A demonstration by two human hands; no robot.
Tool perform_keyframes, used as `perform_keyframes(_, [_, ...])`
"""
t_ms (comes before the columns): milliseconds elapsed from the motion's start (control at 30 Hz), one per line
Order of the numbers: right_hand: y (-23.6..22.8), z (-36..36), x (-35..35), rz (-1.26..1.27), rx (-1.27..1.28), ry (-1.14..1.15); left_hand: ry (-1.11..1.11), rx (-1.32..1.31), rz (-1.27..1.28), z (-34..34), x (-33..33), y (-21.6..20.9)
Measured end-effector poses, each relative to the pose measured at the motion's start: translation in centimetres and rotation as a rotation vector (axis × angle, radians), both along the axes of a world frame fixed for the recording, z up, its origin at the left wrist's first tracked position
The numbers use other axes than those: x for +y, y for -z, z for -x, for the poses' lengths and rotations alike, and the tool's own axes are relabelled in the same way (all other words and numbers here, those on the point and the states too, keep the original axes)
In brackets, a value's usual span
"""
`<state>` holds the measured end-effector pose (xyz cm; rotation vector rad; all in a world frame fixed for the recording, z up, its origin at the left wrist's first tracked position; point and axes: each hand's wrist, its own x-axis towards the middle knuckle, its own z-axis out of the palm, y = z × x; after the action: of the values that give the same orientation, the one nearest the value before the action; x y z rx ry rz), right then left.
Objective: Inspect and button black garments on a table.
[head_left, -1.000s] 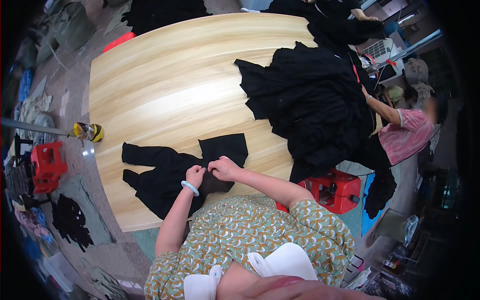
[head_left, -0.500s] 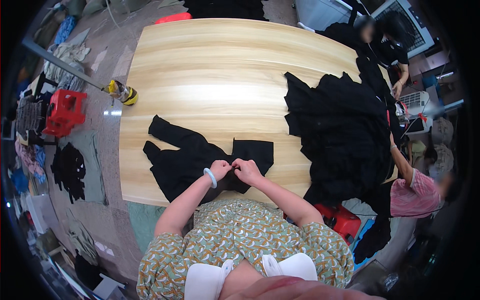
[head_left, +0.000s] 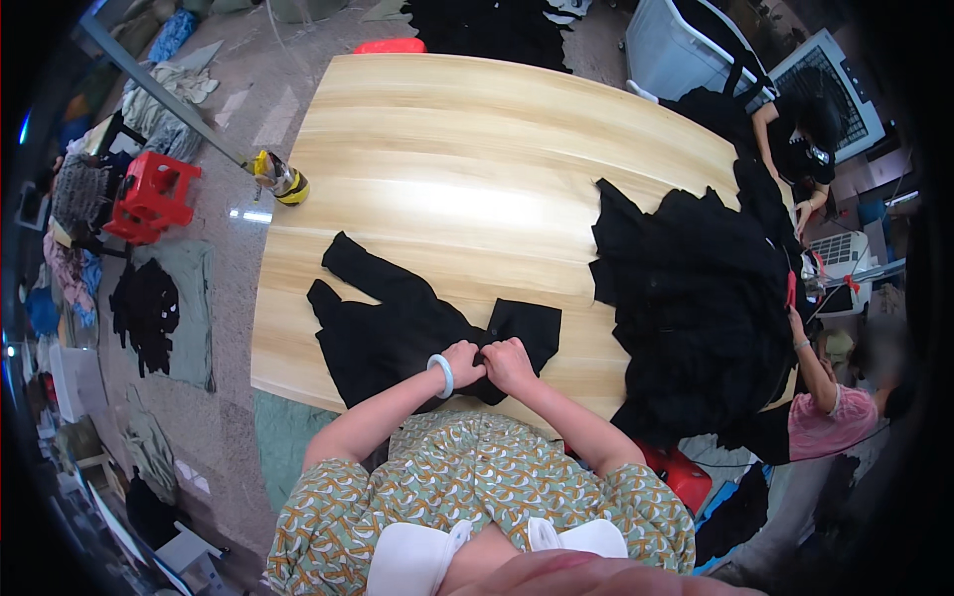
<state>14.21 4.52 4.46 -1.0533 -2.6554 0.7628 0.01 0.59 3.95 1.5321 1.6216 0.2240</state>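
The fingers of both hands are curled inward and pressed together, thumb against forefinger, pinching a bit of the black garment (head_left: 383, 338); the fold gripped there is too small and dark to make out. The left hand (head_left: 460, 365) and right hand (head_left: 508, 364) are nearly touching, knuckles toward the far side, and a pale bracelet (head_left: 444, 375) circles the left wrist. The garment lies under and around them near the close edge of the bench (head_left: 447, 149), its long axis running left to right and slanting toward the far side at its left end. From the fingers, the greater part stretches left, ending in two separate narrow arms of cloth, so the left hand is nearer to it; a squarish panel (head_left: 527, 328) juts out to the right and slightly far, closer to the right hand. Well apart on the right of the bench spreads a heap of black cloth (head_left: 706, 308), bare wood between it and the garment. Beyond the heap's right side, one co-worker in a pink top (head_left: 833, 422) reaches an arm to the bench edge, and another in black (head_left: 803, 149) bends farther off. Left of the bench, a red stool (head_left: 154, 197) stands on the floor.
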Motion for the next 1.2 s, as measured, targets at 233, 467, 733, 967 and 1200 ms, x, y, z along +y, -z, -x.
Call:
perform_keyframes(233, [0.0,0.3,0.1,0.049,-0.063,-0.048,-0.147,0.125,-0.057,-1.9,-1.5,1.0])
perform_keyframes(467, [0.2,0.1,0.0,0.041,-0.058,-0.055,-0.184,0.098,-0.216,-2.2,-2.2,2.9])
perform_keyframes(733, [-0.1,0.0,0.7,0.386,0.082,0.155,-0.362,-0.039,-0.069,-1.2,-1.0,1.9])
perform_keyframes(967, [-2.2,0.5,2.7,0.325,0.243,0.136,-0.221,-0.150,-0.391,0.9,1.0,0.1])
perform_keyframes(1200, [-2.9,1.8,2.5,-0.047,0.281,-0.081,0.055,-0.171,-0.360,4.4,2.4,-2.5])
